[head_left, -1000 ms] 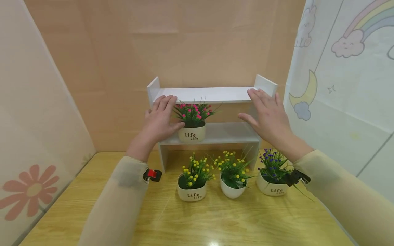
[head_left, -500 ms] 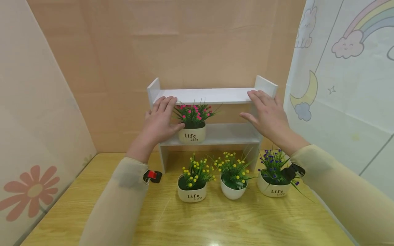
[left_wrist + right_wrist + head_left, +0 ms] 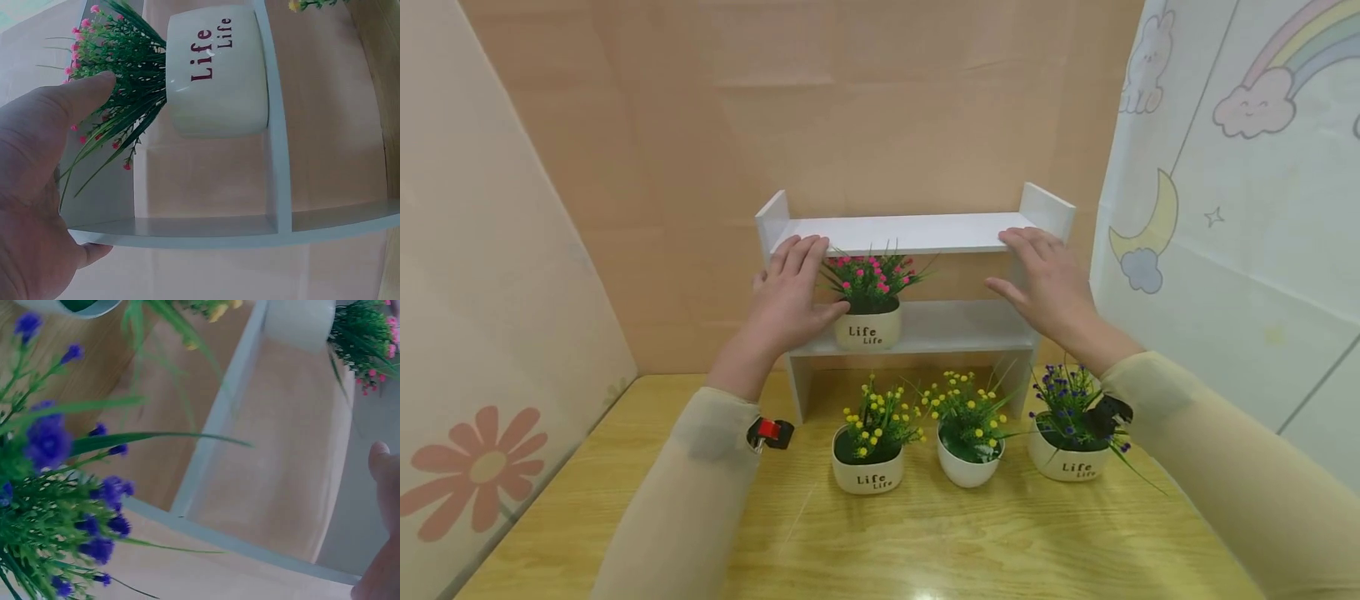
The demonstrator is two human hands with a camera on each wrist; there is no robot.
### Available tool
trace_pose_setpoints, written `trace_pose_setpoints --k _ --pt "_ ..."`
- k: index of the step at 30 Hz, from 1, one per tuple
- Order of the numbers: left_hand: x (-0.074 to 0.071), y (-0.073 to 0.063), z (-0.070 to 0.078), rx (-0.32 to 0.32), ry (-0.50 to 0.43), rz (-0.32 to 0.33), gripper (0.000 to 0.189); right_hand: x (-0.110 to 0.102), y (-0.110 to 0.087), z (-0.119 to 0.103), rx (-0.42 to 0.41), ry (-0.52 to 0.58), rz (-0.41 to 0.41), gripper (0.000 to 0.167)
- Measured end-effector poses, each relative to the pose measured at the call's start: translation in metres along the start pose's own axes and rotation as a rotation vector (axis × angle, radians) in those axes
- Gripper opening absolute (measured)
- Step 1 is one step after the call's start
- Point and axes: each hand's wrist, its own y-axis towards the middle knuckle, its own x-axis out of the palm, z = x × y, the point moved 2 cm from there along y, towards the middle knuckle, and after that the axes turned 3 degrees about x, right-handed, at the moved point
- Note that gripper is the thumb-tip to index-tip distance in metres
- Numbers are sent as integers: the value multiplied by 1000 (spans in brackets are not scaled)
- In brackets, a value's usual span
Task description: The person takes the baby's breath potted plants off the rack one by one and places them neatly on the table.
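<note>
A white two-tier shelf (image 3: 880,229) stands at the back of the table. At its left end my left hand (image 3: 787,296) rests its fairly straight fingers on the front edge of the upper board. Its thumb (image 3: 94,94) is spread in front of the pink flowers (image 3: 115,62). Those flowers grow from a cream pot (image 3: 868,332) lettered "Life" on the lower board. My right hand (image 3: 1052,283) lies at the other end, fingertips over the upper board's front edge and thumb held out to the left. Neither hand has curled round anything.
In front of the shelf are a cream pot (image 3: 868,477) and a round white pot (image 3: 967,467), both with yellow flowers. A cream pot (image 3: 1067,467) with purple flowers (image 3: 47,444) stands below my right wrist. The wooden table (image 3: 880,550) meets decorated walls either side.
My right hand has slid slightly down toward the board's front edge, and its forearm has shifted a little left. The left hand, shelf and pots stay about where they were.
</note>
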Motion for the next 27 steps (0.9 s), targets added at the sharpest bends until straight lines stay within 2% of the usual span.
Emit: trace_pose_setpoints --k 4,13,27 --pt "1 1 -2 -3 -4 7 106 10 0 3 1 20 39 73" --pt "-2 3 -4 6 -59 31 112 15 0 4 -27 7 52 75" --pt "-2 -16 0 42 -78 133 111 19 0 8 -40 -22 47 76"
